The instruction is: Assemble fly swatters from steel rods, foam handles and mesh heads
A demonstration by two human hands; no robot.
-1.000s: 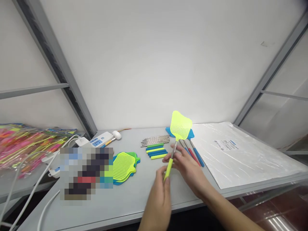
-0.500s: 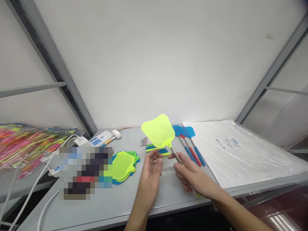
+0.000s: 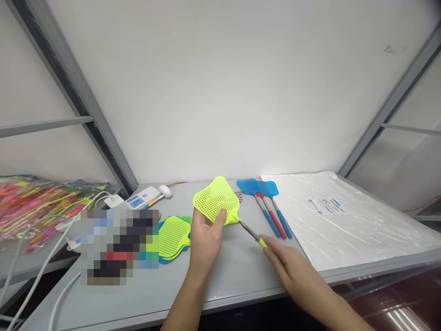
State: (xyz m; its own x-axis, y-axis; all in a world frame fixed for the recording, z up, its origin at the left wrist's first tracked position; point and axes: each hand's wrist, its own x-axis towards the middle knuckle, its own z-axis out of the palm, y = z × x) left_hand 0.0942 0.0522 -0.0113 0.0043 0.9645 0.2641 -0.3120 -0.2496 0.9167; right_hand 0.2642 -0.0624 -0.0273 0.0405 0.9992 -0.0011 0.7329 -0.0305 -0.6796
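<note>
Both hands hold one yellow-green fly swatter (image 3: 217, 195) above the table. My left hand (image 3: 206, 234) grips its perforated head, thumb on top and fingers underneath. My right hand (image 3: 287, 264) is closed round the yellow-green grip at the other end of the metal rod. Left of my left hand lies a stack of loose swatter heads (image 3: 174, 236), yellow-green on top with green and blue beneath. Behind the held head, the ends of several metal rods (image 3: 240, 196) show. To the right lie swatters with blue heads (image 3: 268, 187) and blue or red grips (image 3: 278, 223).
White wrapped sheet material (image 3: 327, 230) with a label covers the table's right side. A white power strip (image 3: 139, 200) with cables stands at the back left. Bagged colourful items (image 3: 41, 211) lie at the far left. A pixelated patch hides part of the table.
My left hand has taken hold of the swatter head, which has moved down and left. My right hand has slid back from the rod to the grip, lower and further right.
</note>
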